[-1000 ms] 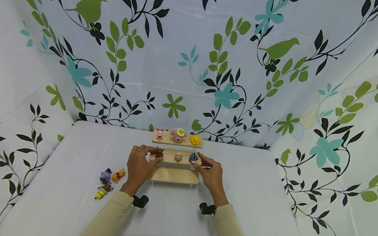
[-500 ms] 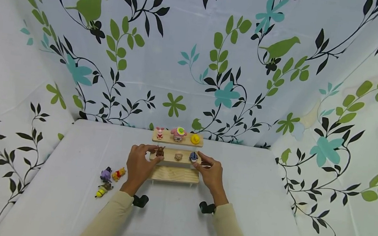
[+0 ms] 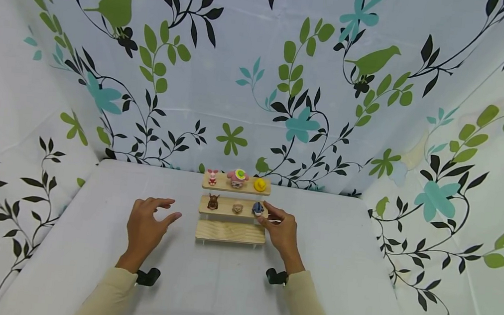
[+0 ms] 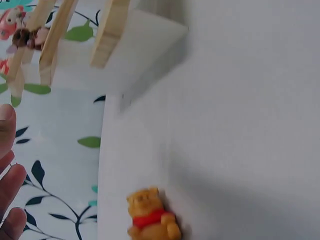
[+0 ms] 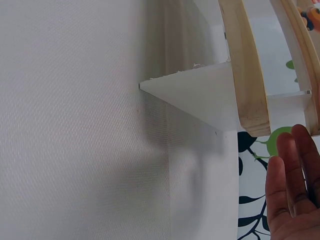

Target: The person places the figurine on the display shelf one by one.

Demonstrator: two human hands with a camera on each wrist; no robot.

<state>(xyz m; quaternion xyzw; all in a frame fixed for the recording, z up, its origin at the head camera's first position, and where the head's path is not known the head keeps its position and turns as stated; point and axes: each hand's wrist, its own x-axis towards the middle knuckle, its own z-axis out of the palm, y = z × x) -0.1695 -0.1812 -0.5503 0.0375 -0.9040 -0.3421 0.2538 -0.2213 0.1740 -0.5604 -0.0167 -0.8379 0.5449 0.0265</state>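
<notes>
A three-tier wooden display shelf (image 3: 231, 232) stands on the table. My right hand (image 3: 283, 230) grips the right end of its middle tier, index finger at the back and thumb at the front edge, close round a small blue figurine (image 3: 258, 208). On that tier also stand a brown figurine (image 3: 213, 202) at the left and a tan one (image 3: 237, 208) in the middle. Left of the shelf, my left hand (image 3: 144, 225) holds nothing, thumb and index finger apart. Below it in the left wrist view lies a yellow bear figurine (image 4: 150, 215) in a red shirt.
The top tier carries a pink-and-white figurine (image 3: 212, 177), a larger pink one (image 3: 238, 177) and a yellow duck (image 3: 259, 184). The lowest tier is bare wood. A leaf-patterned cloth (image 3: 196, 72) hangs behind the white table (image 3: 337, 265).
My left hand has let go of the brown figurine on the middle tier and moved left, over the loose figurines, which it now hides in the head view. The right hand stays put.
</notes>
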